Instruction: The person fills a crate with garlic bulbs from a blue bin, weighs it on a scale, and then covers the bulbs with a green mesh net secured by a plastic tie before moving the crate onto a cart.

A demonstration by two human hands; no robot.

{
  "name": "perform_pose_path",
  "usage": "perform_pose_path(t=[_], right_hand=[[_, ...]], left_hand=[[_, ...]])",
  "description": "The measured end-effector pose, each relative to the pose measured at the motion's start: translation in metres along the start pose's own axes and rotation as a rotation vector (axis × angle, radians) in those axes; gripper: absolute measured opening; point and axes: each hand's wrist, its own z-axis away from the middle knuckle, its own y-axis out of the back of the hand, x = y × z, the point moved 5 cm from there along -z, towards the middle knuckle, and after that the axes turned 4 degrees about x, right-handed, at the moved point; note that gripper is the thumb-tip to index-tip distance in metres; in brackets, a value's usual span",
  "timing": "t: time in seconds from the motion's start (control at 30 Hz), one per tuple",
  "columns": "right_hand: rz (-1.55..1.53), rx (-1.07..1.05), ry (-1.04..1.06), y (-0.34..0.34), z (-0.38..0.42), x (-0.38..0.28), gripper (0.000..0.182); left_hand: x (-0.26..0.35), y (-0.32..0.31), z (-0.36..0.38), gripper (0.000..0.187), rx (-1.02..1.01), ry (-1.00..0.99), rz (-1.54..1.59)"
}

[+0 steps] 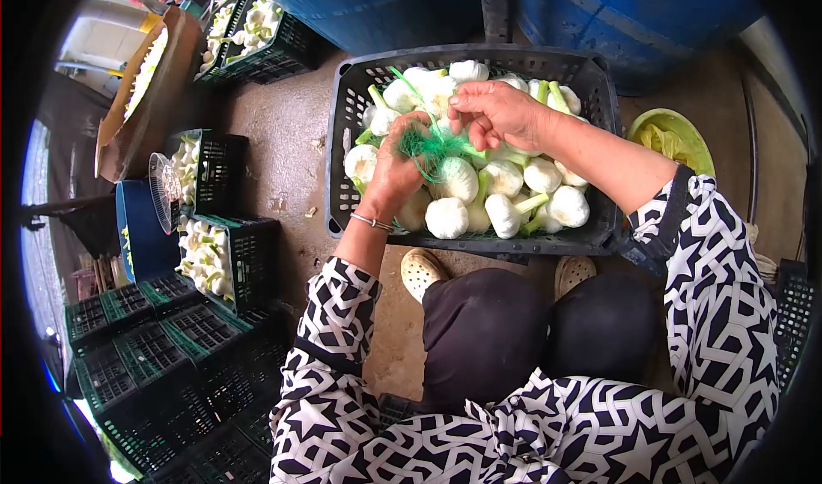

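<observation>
A black crate [565,238] full of white garlic bulbs [452,180] with cut green stems lies before me. Over its left half, my left hand [396,163] is closed around a bunched green net [435,148]. My right hand [501,114] is just right of the net, above the bulbs, its fingers curled and the thumb near the index finger. A thin green strand [409,88] rises from the net toward the upper left. What the right fingertips pinch, if anything, is too small to make out.
Blue barrels [385,8] stand behind the crate. A green bowl [704,146] with yellow material is to its right. On the left are garlic-filled crates [224,176], a fan [160,193] and stacked dark crates [141,373]. My shoes [421,271] are below the crate.
</observation>
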Motion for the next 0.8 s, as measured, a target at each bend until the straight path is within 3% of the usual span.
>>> perform_pose_path(t=[0.2,0.43,0.5,0.63,0.8], right_hand=[[0.22,-0.001,0.06,0.007,-0.012,-0.01,0.021],[0.082,0.092,0.088,0.04,-0.012,-0.013,0.021],[0.098,0.178,0.122,0.059,-0.01,-0.018,0.02],[0.189,0.146,0.113,0.086,0.012,-0.032,0.02],[0.316,0.081,0.099,0.085,0.032,-0.022,0.019]], left_hand=[[0.008,-0.002,0.001,0.037,-0.041,0.035,0.035],[0.008,-0.003,-0.002,0.035,-0.072,-0.026,0.028],[0.01,-0.002,0.002,0.03,-0.055,0.088,-0.015],[0.006,-0.003,0.001,0.023,-0.072,0.118,0.018],[-0.001,0.003,-0.003,0.022,-0.103,-0.034,-0.061]])
